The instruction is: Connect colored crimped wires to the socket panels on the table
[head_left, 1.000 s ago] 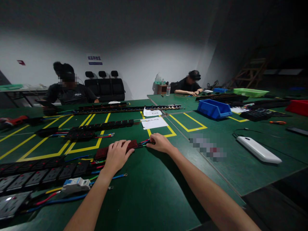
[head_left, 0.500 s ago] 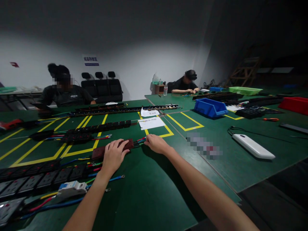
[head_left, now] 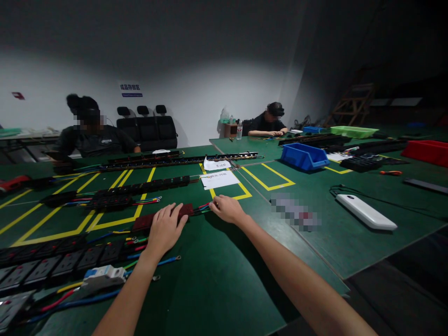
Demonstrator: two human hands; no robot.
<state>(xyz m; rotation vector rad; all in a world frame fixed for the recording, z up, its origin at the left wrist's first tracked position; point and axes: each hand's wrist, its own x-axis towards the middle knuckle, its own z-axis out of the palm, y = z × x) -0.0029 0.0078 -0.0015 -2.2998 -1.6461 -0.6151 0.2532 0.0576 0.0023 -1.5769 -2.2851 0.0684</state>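
Note:
A long dark red block (head_left: 142, 223) lies on the green table, with thin coloured wires (head_left: 201, 208) coming out of its right end. Across the block rests my left hand (head_left: 166, 228), fingers over its top and thumb along the near side, holding it against the table. My right hand (head_left: 226, 208) is closed in a pinch on the far ends of the wires, a little right of the block. Its fingers hide the wire tips. To the left of my left forearm are black socket strips (head_left: 63, 263) and a white-and-blue breaker (head_left: 105, 274) with thick coloured cables.
White paper labels (head_left: 220, 180) lie beyond my hands, near a long black strip (head_left: 147, 185). On the right are a white power bank (head_left: 366, 212), a blue bin (head_left: 304, 156) and a red bin (head_left: 425, 153). Two people (head_left: 93, 135) sit across the table.
Both hands stay in nearly the same place on the block and wires. The whole view has shifted very slightly.

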